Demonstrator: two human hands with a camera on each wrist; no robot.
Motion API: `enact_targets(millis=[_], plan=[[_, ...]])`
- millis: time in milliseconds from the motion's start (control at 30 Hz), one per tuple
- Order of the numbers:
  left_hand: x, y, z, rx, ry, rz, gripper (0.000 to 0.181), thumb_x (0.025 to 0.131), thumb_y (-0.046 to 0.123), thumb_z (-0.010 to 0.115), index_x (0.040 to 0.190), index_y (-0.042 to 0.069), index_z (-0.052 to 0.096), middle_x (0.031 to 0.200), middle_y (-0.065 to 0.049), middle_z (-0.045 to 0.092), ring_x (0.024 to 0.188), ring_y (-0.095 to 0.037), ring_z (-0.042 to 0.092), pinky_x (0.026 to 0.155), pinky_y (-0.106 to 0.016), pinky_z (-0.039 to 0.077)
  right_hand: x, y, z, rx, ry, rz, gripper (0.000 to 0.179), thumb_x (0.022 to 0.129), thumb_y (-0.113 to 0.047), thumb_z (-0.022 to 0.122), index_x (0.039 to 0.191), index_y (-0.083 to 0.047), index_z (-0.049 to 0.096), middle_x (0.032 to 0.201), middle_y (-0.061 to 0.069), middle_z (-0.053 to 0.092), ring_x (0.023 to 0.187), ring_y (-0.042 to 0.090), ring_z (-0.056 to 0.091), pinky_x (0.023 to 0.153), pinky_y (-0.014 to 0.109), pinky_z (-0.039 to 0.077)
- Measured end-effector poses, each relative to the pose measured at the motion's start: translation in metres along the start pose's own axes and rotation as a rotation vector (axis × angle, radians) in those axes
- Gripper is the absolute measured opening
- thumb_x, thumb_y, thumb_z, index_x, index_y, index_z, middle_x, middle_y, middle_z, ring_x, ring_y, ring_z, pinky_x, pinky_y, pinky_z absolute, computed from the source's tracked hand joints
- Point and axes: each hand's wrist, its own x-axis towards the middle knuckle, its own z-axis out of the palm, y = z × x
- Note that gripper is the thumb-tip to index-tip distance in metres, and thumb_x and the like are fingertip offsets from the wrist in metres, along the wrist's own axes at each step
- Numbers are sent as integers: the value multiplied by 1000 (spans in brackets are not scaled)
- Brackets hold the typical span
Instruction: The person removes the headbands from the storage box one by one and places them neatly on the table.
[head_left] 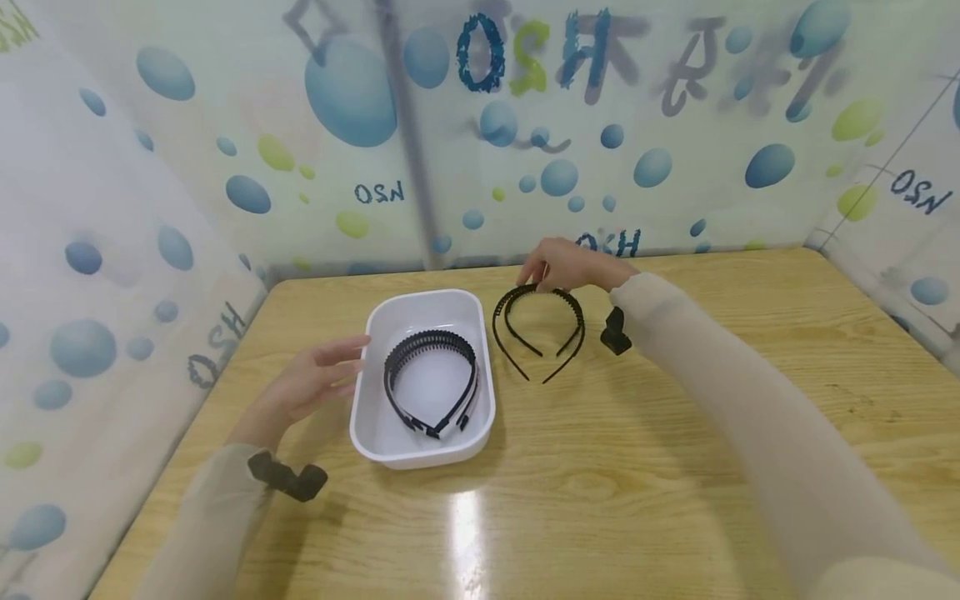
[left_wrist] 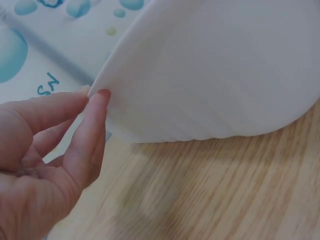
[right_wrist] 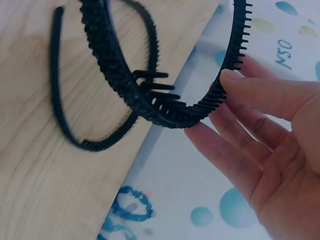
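A white plastic tray [head_left: 365,421] stands left of centre on the table, with several black headbands [head_left: 431,337] lying together inside it. At its left side my left hand [head_left: 307,385] has its fingertips on the rim; the left wrist view shows thumb and finger pinching the rim [left_wrist: 102,80]. My right hand [head_left: 564,265] is right of the tray, near the table's back edge. Between thumb and fingers it grips a black toothed headband [right_wrist: 172,117] by its arch. Another thin black headband [right_wrist: 62,117] is behind that one in the right wrist view.
The wooden table [head_left: 600,500] meets a white wall sheet [head_left: 480,167] printed with blue and green bubbles at the back and left. Black camera straps [head_left: 288,477] sit on both wrists over light sleeves.
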Motion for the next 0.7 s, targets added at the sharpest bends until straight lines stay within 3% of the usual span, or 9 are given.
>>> enact_targets(millis=[267,500,700], plan=[[2,-2,0,12,5,-6,50,91,4,54,138,-3,35,120,-14,42,95,-7,56,85,-25,51,-19,21,-2,-5,19,3,27,84,7,60,109,-1,66,102,19,62,94,33,60,60,35,56],[0,0,2,18,9,-5,51,91,4,54,138,-4,34,124,-19,39,96,-7,56,85,-25,51,-32,38,-2,-9,35,20,26,83,9,59,106,0,67,101,19,62,92,33,60,71,39,56],[-2,1,2,28,21,-3,49,92,4,54,137,-3,36,127,-23,36,95,-7,56,84,-25,51,-41,53,-2,-18,41,28,26,83,9,59,106,0,67,102,17,63,91,32,61,71,39,56]])
